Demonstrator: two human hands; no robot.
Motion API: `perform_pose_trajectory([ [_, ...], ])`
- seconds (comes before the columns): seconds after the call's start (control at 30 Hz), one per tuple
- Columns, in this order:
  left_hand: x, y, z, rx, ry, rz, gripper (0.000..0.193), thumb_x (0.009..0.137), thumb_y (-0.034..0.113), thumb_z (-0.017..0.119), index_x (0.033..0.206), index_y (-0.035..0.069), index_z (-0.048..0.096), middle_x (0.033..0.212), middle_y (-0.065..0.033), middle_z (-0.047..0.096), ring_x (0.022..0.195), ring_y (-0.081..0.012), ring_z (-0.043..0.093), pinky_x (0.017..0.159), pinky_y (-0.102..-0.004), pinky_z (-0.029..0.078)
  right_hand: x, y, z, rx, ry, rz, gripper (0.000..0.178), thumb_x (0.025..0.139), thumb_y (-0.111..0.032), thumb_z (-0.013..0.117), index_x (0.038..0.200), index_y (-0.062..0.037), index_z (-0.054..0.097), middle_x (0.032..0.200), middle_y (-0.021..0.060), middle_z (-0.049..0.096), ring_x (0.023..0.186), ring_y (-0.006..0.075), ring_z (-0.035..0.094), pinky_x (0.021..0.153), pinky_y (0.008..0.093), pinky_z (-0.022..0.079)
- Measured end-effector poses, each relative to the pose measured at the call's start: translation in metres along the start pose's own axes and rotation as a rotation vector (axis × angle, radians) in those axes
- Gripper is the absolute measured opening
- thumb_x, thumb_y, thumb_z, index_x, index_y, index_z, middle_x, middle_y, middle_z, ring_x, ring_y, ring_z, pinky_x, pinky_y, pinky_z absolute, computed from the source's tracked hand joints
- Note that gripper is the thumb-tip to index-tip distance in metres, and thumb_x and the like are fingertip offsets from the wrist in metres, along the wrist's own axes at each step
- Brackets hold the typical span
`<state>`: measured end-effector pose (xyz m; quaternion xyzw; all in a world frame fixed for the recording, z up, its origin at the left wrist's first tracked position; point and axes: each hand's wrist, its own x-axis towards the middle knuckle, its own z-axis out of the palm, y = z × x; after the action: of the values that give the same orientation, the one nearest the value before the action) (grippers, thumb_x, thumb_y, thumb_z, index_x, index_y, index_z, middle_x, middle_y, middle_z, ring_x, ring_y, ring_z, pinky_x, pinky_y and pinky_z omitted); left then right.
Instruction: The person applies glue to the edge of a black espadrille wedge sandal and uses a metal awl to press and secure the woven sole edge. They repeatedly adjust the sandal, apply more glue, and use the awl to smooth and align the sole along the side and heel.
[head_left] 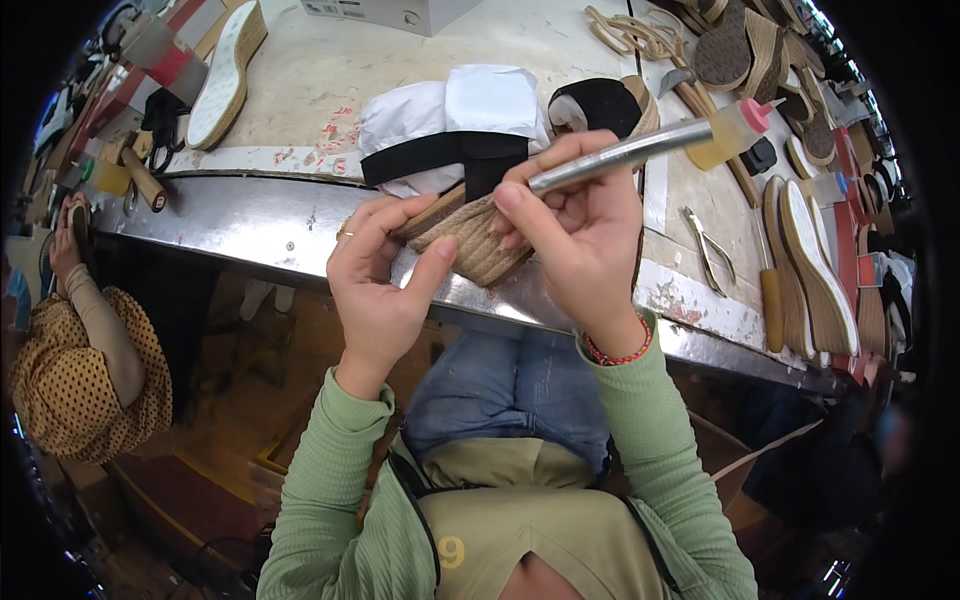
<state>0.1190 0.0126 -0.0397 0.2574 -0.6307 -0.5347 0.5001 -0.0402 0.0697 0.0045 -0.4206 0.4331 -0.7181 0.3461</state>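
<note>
A wedge sandal with a woven rope-covered heel and black straps is tilted over the table's metal edge. My left hand is closed on its left end, thumb against the woven side. My right hand grips a silver pen-like rod between thumb and fingers, its near tip above the sandal. The right fingers curl close to the sandal's right end; whether they touch it is hidden. White padding fills out the black straps. Just behind lies another black-strapped sandal.
At right are a bottle of yellow liquid with a pink cap, pliers, a yellow-handled tool and wedge soles. Another sole, scissors and a wooden-handled tool lie left. A co-worker sits at far left.
</note>
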Motion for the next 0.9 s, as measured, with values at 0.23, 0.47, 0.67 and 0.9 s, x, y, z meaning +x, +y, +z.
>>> perform_pose_trajectory([
  [0.23,0.001,-0.003,0.000,0.008,0.000,0.047,0.037,0.078,-0.006,0.075,0.115,-0.007,0.065,0.110,-0.0087,0.058,0.099,-0.0157,0.062,0.088,-0.0269,0.051,-0.011,0.012,-0.007,-0.167,-0.111,-0.131,0.037,0.088,0.009,0.067,0.112,-0.0021,0.041,0.096,0.0139,0.065,0.078,0.0098,0.065,0.069,0.0220,0.056],
  [0.47,0.003,0.003,0.002,-0.027,0.013,-0.031,0.033,0.078,-0.008,0.074,0.110,-0.007,0.066,0.105,-0.0070,0.056,0.098,-0.0147,0.062,0.088,-0.0281,0.053,-0.011,0.014,-0.002,-0.229,-0.075,-0.150,0.037,0.088,0.009,0.068,0.111,-0.0020,0.041,0.095,0.0142,0.065,0.076,0.0090,0.064,0.067,0.0209,0.056],
  [0.67,0.003,0.003,0.002,-0.018,0.000,-0.025,0.030,0.080,-0.008,0.073,0.108,-0.007,0.064,0.104,-0.0058,0.055,0.099,-0.0144,0.061,0.089,-0.0285,0.053,-0.011,0.015,0.001,-0.108,0.027,-0.110,0.034,0.090,0.008,0.063,0.113,-0.0019,0.039,0.093,0.0131,0.064,0.073,0.0092,0.064,0.062,0.0198,0.055],
  [0.9,0.003,0.001,0.002,-0.032,0.002,-0.020,0.031,0.080,-0.008,0.073,0.109,-0.006,0.063,0.105,-0.0065,0.054,0.099,-0.0144,0.061,0.090,-0.0288,0.053,-0.012,0.016,-0.005,-0.165,-0.055,-0.126,0.035,0.091,0.008,0.063,0.113,-0.0028,0.039,0.095,0.0129,0.063,0.073,0.0087,0.064,0.063,0.0200,0.055],
])
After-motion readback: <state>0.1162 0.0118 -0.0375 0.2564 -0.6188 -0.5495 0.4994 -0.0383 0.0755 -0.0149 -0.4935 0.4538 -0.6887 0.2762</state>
